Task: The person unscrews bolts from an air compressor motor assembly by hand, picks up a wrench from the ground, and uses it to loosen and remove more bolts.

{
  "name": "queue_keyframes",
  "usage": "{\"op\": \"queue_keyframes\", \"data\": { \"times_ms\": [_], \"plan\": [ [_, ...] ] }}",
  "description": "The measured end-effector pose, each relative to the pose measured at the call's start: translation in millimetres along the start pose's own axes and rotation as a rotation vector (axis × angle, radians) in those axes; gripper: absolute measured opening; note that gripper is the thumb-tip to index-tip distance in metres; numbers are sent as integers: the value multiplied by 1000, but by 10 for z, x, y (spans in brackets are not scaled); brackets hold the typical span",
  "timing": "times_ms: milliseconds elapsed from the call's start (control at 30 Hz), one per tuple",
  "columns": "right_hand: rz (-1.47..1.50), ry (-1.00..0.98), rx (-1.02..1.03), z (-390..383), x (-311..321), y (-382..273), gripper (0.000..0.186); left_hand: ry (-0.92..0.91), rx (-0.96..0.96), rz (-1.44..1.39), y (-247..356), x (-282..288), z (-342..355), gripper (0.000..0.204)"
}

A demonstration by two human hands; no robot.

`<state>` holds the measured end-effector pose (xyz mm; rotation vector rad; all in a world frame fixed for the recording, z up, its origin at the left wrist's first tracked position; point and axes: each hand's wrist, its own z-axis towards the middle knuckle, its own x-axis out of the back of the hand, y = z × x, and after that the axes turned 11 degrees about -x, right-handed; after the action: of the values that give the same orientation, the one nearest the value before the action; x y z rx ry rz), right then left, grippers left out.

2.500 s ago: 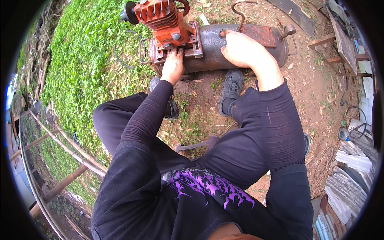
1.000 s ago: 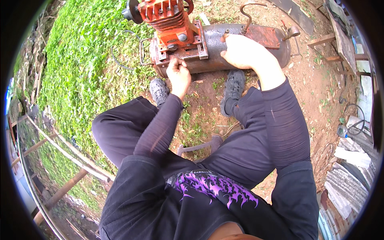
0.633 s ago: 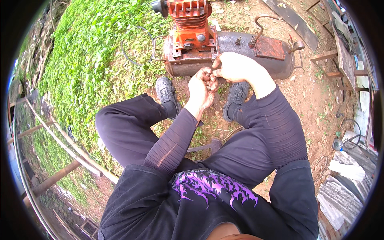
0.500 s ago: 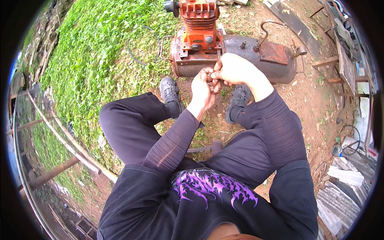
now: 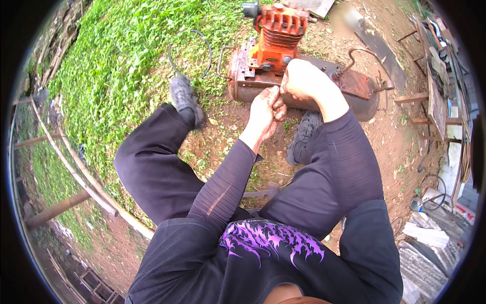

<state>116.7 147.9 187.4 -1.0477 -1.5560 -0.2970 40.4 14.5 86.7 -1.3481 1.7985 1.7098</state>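
left hand [image 5: 267, 108], right hand [image 5: 302, 80] together; compressor [image 5: 283, 61] behind; grass [image 5: 126, 66] left

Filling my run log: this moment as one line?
left hand touching right hand | small part between them, unclear | above orange compressor

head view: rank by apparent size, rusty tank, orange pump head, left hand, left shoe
1. rusty tank
2. orange pump head
3. left hand and left shoe: look about alike, and the hand is nearer the camera, so I won't rank them.
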Motion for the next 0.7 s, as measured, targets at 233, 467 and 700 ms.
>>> {"op": "queue_keyframes", "data": {
  "times_ms": [233,467,700],
  "plan": [
    [302,450,225,94,787,-374,37,315,-22,-37,-197,841,269,23],
    [199,356,238,807,589,-391,78,565,-90,-63,-243,911,532,24],
    [104,259,88,929,634,-549,61,678,-144,-100,-283,814,591,25]
  ]
}}
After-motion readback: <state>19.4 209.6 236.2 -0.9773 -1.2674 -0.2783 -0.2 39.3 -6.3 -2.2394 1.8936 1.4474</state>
